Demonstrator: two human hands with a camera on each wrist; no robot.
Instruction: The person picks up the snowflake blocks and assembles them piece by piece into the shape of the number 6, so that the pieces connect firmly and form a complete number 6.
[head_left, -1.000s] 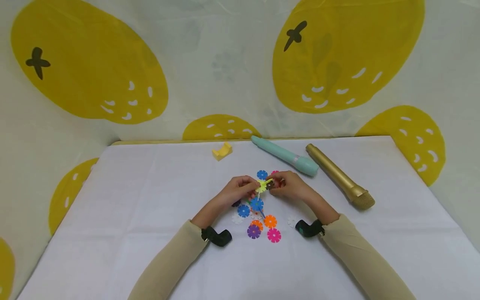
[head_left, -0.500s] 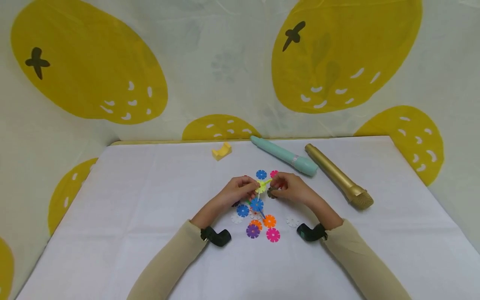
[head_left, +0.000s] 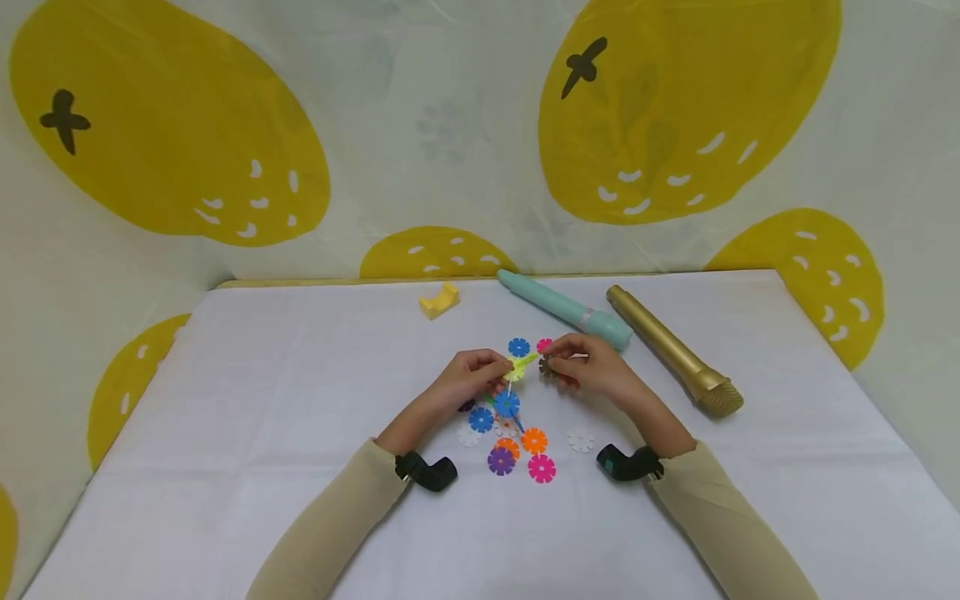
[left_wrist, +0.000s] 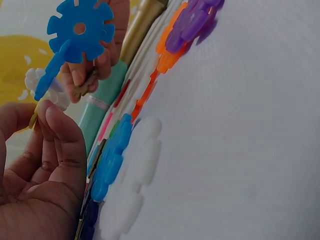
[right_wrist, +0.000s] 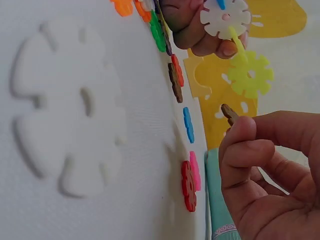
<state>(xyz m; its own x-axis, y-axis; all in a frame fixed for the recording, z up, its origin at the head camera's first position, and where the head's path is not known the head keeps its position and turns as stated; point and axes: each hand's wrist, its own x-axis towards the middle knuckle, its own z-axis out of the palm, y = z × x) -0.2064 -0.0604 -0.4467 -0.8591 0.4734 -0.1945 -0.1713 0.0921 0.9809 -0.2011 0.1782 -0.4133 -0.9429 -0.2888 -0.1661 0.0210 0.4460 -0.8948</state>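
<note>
My left hand (head_left: pixel 471 377) pinches a joined cluster of slotted snowflake discs by a yellow disc (left_wrist: pixel 34 119). In the right wrist view another yellow disc (right_wrist: pixel 251 74) sticks out from a white disc (right_wrist: pixel 225 19) of that cluster. A blue disc (left_wrist: pixel 80 29) stands upright on it in the left wrist view, with a second blue disc (left_wrist: pixel 52 74) slotted across. My right hand (head_left: pixel 592 364) pinches a brown disc (right_wrist: pixel 230 114) between thumb and forefinger, just right of the yellow discs and apart from them.
Several loose discs lie below the hands, among them a purple disc (head_left: pixel 501 461), a pink disc (head_left: pixel 542 468) and a white disc (head_left: pixel 581 440). Behind are a yellow curved block (head_left: pixel 439 302), a mint microphone (head_left: pixel 562 307) and a gold microphone (head_left: pixel 671 350).
The right hand has drawn the brown disc a little to the right, away from the yellow discs. The left hand keeps its pinch on the cluster. The head view has shifted slightly.
</note>
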